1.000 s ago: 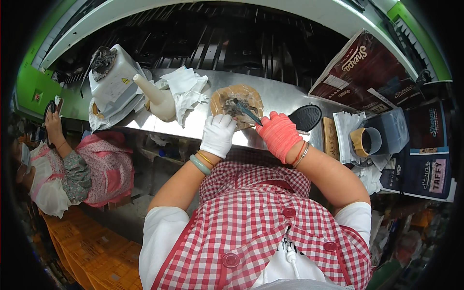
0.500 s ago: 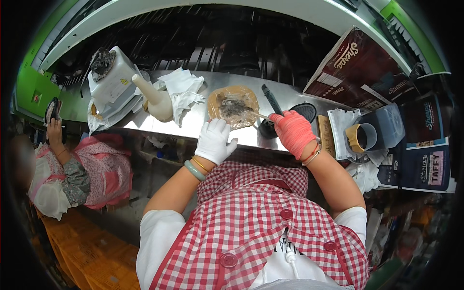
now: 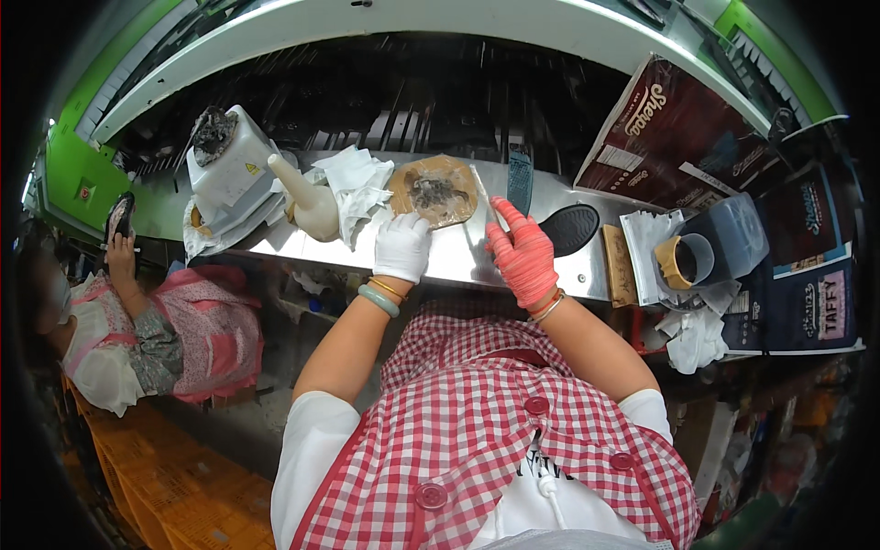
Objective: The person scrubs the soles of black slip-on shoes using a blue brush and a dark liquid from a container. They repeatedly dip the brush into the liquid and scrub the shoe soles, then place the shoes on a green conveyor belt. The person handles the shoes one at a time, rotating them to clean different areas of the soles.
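Observation:
My left hand, in a white glove, lies at the near edge of a brown board. Its fingers are stretched forward, and it grips nothing I can see. Clear film and a dark grey smear cover the board's middle. My right hand, in a coral-pink glove, is closed on a thin pale stick that points up beside the board's right edge. To the right of that hand a black shoe sole lies flat on the metal table. Beyond the fingers is a narrow dark blue-grey piece with a textured face.
Left of the board are crumpled white cloths, a cream long-necked bottle and a white box-shaped container. At right stand a clear plastic tub, a brown wooden block and a maroon carton. A co-worker sits at far left.
My right hand has moved left and nearer to me, with the stick tilted more upright. The black sole now shows whole, and the narrow textured piece has turned. My left hand has shifted slightly.

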The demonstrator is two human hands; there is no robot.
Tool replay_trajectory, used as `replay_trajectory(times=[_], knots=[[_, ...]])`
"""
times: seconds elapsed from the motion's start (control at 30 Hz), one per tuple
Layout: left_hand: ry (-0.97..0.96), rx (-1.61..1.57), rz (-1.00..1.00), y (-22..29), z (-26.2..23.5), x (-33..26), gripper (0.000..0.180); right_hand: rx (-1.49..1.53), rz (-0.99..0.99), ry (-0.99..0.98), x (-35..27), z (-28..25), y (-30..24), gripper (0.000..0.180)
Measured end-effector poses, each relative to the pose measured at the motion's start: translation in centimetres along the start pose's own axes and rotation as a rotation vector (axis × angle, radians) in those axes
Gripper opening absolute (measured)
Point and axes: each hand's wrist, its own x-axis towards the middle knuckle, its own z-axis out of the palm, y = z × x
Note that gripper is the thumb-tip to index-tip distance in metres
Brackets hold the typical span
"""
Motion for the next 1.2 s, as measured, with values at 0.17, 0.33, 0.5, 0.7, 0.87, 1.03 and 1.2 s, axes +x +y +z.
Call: replay_trajectory(times=[0.17, 0.33, 0.5, 0.7, 0.87, 1.03, 1.2], knots=[[0.017, -0.426, -0.312, 3.3, -1.9, -1.2, 0.022, 0.095, 0.027, 0.041, -0.9, 0.8, -1.6, 0.038], [-0.377, -1.411, -0.704, 7.6, -2.3, -2.4, 0.038, 0.081, -0.132, 0.154, -1.4, 1.6, -0.5, 0.039], [-0.512, -1.574, -0.684, 10.0, -1.4, -3.9, 0.042, 0.244, -0.167, 0.212, -1.5, 1.8, -1.0, 0.043], [-0.425, -1.513, -0.705, 10.4, -3.8, -2.8, 0.035, 0.144, -0.146, 0.230, -1.5, 1.8, 0.2, 0.049], [-0.140, -0.867, -0.551, 5.8, -1.6, -3.1, 0.031, 0.131, -0.123, 0.346, -2.0, 0.5, 1.7, 0.053], [-0.074, -0.091, -0.114, 1.3, -1.6, -1.8, 0.028, -0.038, -0.219, 0.340, -3.9, -2.4, 2.4, 0.050], [-0.060, 0.087, 0.030, 0.1, -1.9, -1.4, 0.034, -0.089, -0.287, 0.325, -5.5, -5.4, 3.2, 0.045]])
